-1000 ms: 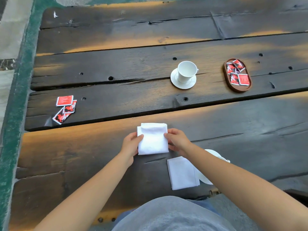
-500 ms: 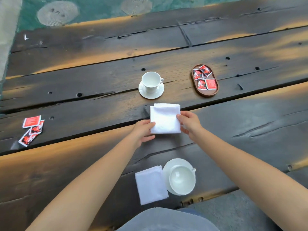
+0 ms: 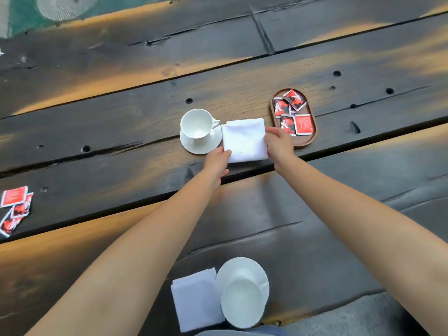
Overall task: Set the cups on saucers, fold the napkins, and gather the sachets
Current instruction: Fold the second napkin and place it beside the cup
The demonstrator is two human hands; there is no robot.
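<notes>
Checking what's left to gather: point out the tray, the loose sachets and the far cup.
tray (image 3: 307,143): head view, near rim.
loose sachets (image 3: 14,195): head view, top red packet.
far cup (image 3: 197,124): head view, inner wall.

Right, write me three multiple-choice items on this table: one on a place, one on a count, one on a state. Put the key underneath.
1. The napkin that the left hand and right hand hold lies:
A. left of the far cup
B. between the far cup and the tray
C. beyond the tray

2. How many cups stand on saucers?
A. one
B. two
C. three

3. The far cup is:
A. upright
B. on its side
C. upside down

Key:
1 B, the cup is at the napkin's left edge and the tray is past its right edge.
2 B, the far cup stands on the far saucer and the near cup on the near saucer.
3 A, its open mouth faces up and its foot is on the saucer.
</notes>
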